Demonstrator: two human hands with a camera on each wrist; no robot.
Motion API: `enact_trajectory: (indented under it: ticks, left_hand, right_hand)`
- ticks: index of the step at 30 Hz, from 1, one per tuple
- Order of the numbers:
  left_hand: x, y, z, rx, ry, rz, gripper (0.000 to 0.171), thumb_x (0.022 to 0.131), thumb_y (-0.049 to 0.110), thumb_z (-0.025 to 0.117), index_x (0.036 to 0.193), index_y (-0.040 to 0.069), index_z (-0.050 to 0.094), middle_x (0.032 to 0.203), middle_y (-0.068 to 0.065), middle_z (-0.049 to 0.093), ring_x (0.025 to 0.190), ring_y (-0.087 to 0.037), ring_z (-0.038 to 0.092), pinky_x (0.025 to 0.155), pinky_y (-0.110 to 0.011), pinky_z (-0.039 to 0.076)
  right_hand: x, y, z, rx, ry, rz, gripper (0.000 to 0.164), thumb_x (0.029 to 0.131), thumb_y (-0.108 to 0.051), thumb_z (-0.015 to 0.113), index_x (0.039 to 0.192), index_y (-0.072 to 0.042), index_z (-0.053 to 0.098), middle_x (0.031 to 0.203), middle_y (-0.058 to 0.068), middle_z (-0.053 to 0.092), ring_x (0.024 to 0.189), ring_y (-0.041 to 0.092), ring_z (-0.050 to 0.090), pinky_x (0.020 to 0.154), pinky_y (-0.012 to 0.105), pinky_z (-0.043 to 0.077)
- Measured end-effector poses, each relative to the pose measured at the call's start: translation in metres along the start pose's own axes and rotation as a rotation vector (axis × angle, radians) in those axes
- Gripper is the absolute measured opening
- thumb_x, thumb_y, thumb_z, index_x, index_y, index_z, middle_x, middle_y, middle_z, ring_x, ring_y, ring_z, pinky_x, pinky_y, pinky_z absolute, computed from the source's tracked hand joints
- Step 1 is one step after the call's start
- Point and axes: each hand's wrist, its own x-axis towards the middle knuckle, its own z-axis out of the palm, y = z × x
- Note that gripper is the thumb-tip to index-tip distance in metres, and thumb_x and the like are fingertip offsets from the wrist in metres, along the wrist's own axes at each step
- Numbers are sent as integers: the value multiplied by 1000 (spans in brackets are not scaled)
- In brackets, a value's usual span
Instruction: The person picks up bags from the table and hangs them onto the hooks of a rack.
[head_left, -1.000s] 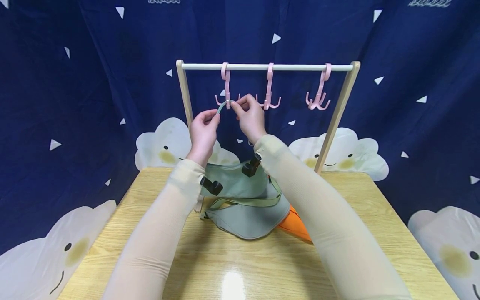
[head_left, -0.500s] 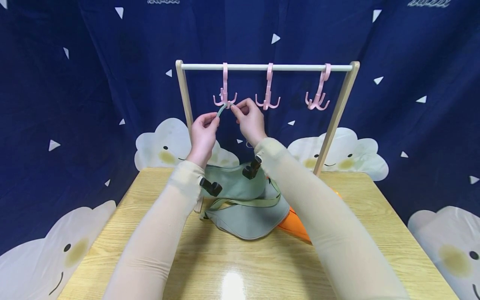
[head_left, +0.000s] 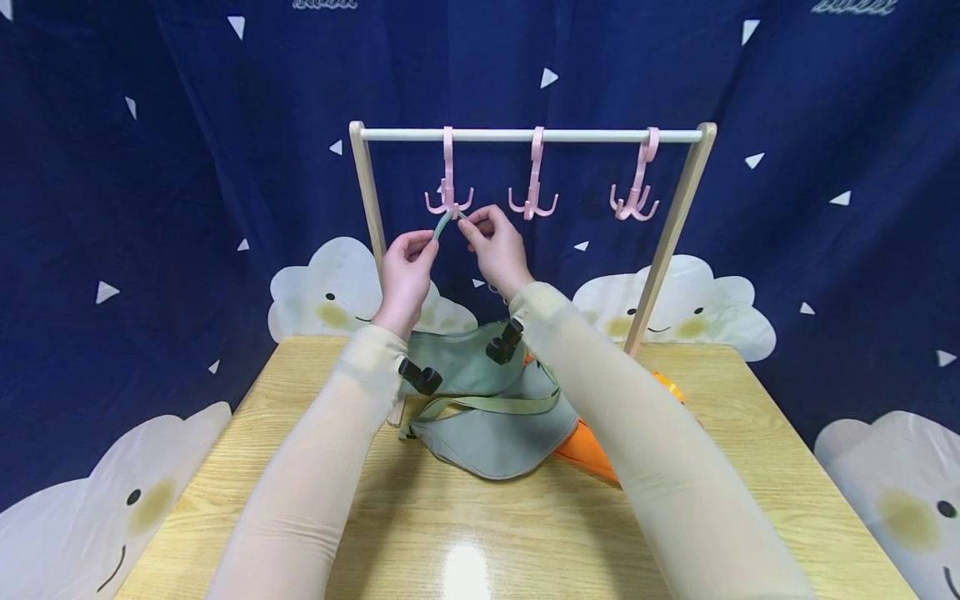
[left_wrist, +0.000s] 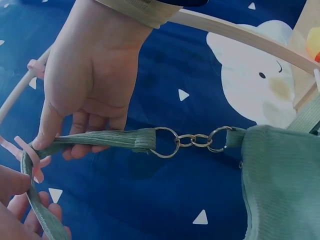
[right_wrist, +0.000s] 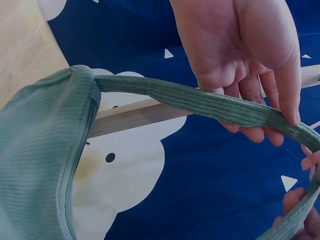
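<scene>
A green corduroy shoulder bag (head_left: 468, 362) hangs from its strap (left_wrist: 100, 139) below both hands. My left hand (head_left: 405, 271) pinches the strap between thumb and fingers on one side of the leftmost pink hook (head_left: 447, 192). On the other side, my right hand (head_left: 501, 250) pinches the same strap, thumb on top. Between the hands the strap bends over a front prong of that hook, as the left wrist view shows. Gold rings and a short chain (left_wrist: 192, 140) join one strap end to the bag. A zipper (right_wrist: 80, 150) runs along the bag's edge.
Two more pink hooks, a middle one (head_left: 534, 187) and a right one (head_left: 636, 187), hang on the white rail (head_left: 592, 135) of a wooden-legged rack. On the table (head_left: 420, 533) lie a grey bag (head_left: 495, 442) with a green webbing strap and an orange item (head_left: 588, 457).
Both hands have come down slightly with the strap, which now sits lower against the leftmost hook's front prong. That hook has turned to face forward.
</scene>
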Motion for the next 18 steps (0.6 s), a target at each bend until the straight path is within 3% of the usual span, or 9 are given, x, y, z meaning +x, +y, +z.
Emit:
enact_trajectory:
  ticks: [5, 12, 18]
  left_hand:
    - [0, -6, 0, -3, 13, 15, 26, 102, 6, 62, 125, -6, 63, 127, -23, 66, 109, -22, 60, 90, -20, 44]
    - [0, -14, -2, 3, 20, 27, 25, 101, 6, 62, 123, -7, 63, 126, -24, 66, 107, -19, 60, 88, -19, 43]
    - [-3, -20, -7, 40, 22, 40, 25, 101, 7, 62, 123, -5, 63, 128, -23, 67, 105, -18, 60, 90, -21, 46]
  right_hand:
    - [-2, 6, 0, -9, -30, -2, 26, 104, -31, 63, 119, -10, 59, 107, 11, 66, 96, 24, 66, 88, 38, 54]
    - [-4, 17, -1, -23, -20, -12, 30, 103, -30, 64, 122, -6, 59, 110, 14, 64, 94, 24, 60, 79, 32, 48]
    - [-7, 27, -3, -30, -10, -36, 32, 103, -27, 65, 123, -2, 59, 113, 17, 64, 102, 28, 60, 94, 39, 50]
